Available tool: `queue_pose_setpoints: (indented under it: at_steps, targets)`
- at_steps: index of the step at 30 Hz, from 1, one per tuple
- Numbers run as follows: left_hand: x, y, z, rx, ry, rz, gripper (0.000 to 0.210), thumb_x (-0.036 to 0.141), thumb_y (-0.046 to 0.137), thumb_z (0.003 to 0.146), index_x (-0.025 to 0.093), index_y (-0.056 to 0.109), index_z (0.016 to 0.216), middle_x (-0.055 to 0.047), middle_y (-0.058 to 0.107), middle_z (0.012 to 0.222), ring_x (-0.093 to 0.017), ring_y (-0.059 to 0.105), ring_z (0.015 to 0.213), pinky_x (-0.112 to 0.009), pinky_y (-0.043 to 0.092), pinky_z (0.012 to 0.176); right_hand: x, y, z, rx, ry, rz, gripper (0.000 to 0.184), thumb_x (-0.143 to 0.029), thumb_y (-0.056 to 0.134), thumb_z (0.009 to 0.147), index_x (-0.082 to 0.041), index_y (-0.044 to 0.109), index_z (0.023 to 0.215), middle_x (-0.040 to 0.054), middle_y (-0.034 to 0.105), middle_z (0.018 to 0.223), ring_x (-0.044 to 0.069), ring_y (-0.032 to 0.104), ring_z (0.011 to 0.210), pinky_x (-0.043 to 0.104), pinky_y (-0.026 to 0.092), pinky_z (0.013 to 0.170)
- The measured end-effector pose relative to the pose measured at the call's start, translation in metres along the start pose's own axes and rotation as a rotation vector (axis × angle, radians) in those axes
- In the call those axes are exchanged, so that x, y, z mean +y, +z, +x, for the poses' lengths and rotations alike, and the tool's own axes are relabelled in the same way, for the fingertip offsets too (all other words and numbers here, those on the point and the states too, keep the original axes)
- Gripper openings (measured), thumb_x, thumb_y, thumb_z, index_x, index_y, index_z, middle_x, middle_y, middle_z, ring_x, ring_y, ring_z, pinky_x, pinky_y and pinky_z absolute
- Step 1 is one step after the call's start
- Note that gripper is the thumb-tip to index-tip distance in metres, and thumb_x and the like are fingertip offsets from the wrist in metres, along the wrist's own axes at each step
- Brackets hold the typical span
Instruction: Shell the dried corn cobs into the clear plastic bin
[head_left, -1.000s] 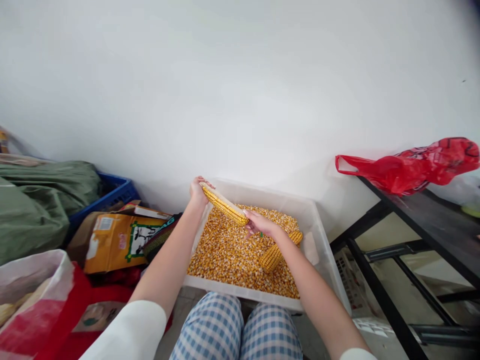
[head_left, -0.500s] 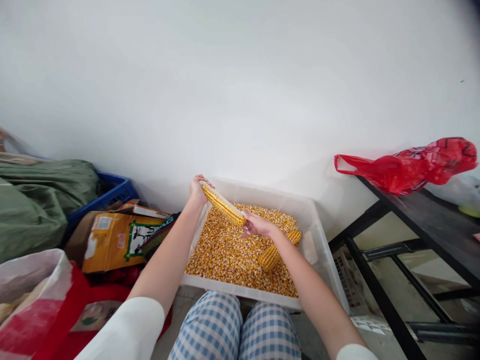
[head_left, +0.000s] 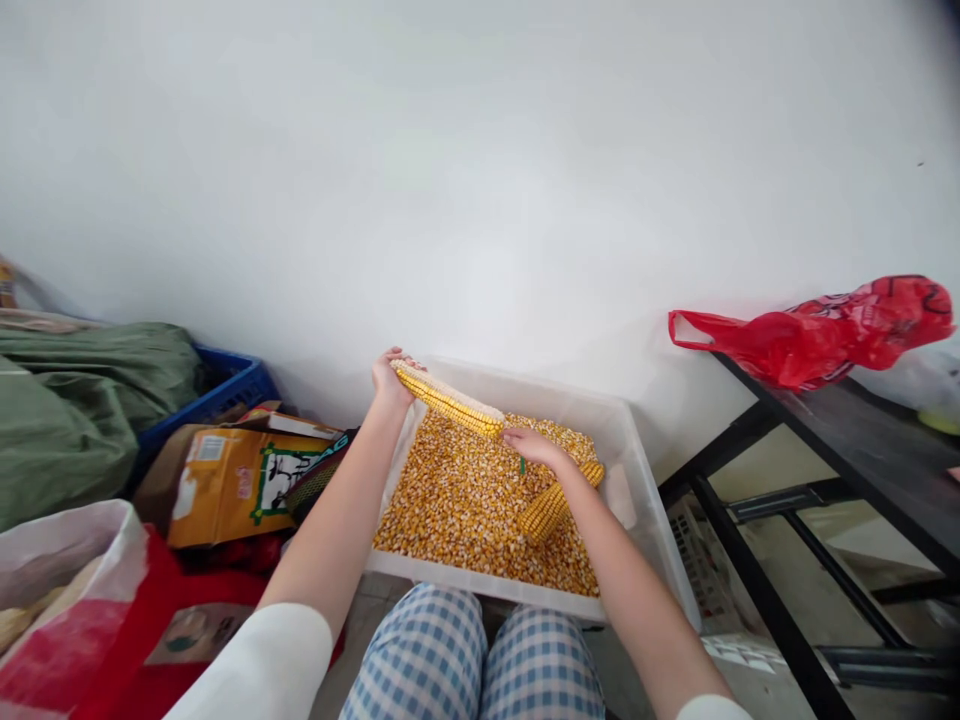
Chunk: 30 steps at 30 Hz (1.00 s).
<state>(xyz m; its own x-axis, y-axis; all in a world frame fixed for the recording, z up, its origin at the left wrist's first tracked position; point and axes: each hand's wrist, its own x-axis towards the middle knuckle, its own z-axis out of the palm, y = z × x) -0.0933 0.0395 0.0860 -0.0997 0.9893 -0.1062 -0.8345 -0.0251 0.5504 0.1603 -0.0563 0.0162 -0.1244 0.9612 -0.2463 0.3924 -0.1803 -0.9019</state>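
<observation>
My left hand [head_left: 390, 380] and right hand [head_left: 534, 447] grip the ends of a dried yellow corn cob [head_left: 448, 400] over the far side of the translucent plastic bin [head_left: 637, 470] of loose kernels [head_left: 465, 500]. Looks stiff, light, bumpy; end grips suit it, kernels may shed.

1. Above the white tub [head_left: 645, 470] the air is open up to the far wall [head_left: 480, 200].
2. Left, a cardboard box [head_left: 225, 480] and blue crate [head_left: 225, 390] crowd the tub's side.
3. Right, a black desk [head_left: 847, 440] with a red bag [head_left: 825, 335] blocks passage.
4. A loose cob [head_left: 559, 500] lies on the kernels [head_left: 457, 500].
</observation>
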Motion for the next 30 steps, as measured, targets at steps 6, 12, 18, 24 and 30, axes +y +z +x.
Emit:
queue_pose_setpoints:
  at_steps: [6,12,18,24,30]
  targets:
    - [-0.002,-0.002,0.0,0.032,-0.025,-0.044,0.01,0.017,0.043,0.06,0.021,0.041,0.069,0.005,0.038,0.042,-0.013,0.042,0.037,-0.026,0.039,0.047,-0.018,0.012,0.0,0.093,-0.056,0.183,0.042,-0.052,0.039,0.084,-0.015,0.061,0.089,0.0063,0.064,0.075,0.015,0.06,0.064,0.029,0.048,0.065]
    - [0.0,-0.006,0.006,0.151,-0.052,-0.065,0.003,0.017,0.039,0.065,0.02,0.039,0.066,0.003,0.039,0.042,-0.014,0.042,0.036,-0.027,0.04,0.046,-0.044,0.027,-0.017,0.005,-0.194,0.422,0.049,-0.059,0.039,0.081,-0.02,0.052,0.108,0.0018,0.061,0.069,0.011,0.056,0.053,0.025,0.049,0.053]
    - [-0.02,0.015,-0.014,0.13,0.041,-0.093,0.02,0.038,0.044,0.075,0.019,0.045,0.076,0.0,0.05,0.055,-0.015,0.055,0.051,-0.029,0.046,0.057,-0.05,0.04,-0.016,0.039,-0.113,0.75,0.042,-0.057,0.037,0.082,-0.019,0.051,0.088,-0.0025,0.055,0.056,0.008,0.045,0.04,0.024,0.048,0.049]
    - [-0.061,0.04,-0.052,-0.031,-0.058,0.017,0.036,0.048,0.063,0.063,0.017,0.05,0.074,0.0,0.055,0.059,-0.013,0.056,0.051,-0.026,0.046,0.057,-0.063,0.041,-0.027,-0.032,-0.034,0.824,0.046,-0.06,0.034,0.082,-0.019,0.052,0.083,-0.0025,0.053,0.055,0.008,0.044,0.04,0.023,0.046,0.043]
    - [-0.052,0.039,-0.057,0.03,0.047,0.085,0.034,0.048,0.06,0.061,0.017,0.049,0.069,0.003,0.052,0.051,-0.011,0.052,0.045,-0.023,0.042,0.049,-0.067,0.059,-0.032,-0.054,0.081,0.876,0.045,-0.063,0.036,0.079,-0.02,0.048,0.077,-0.0096,0.029,0.041,0.006,0.026,0.034,0.021,0.044,0.04]
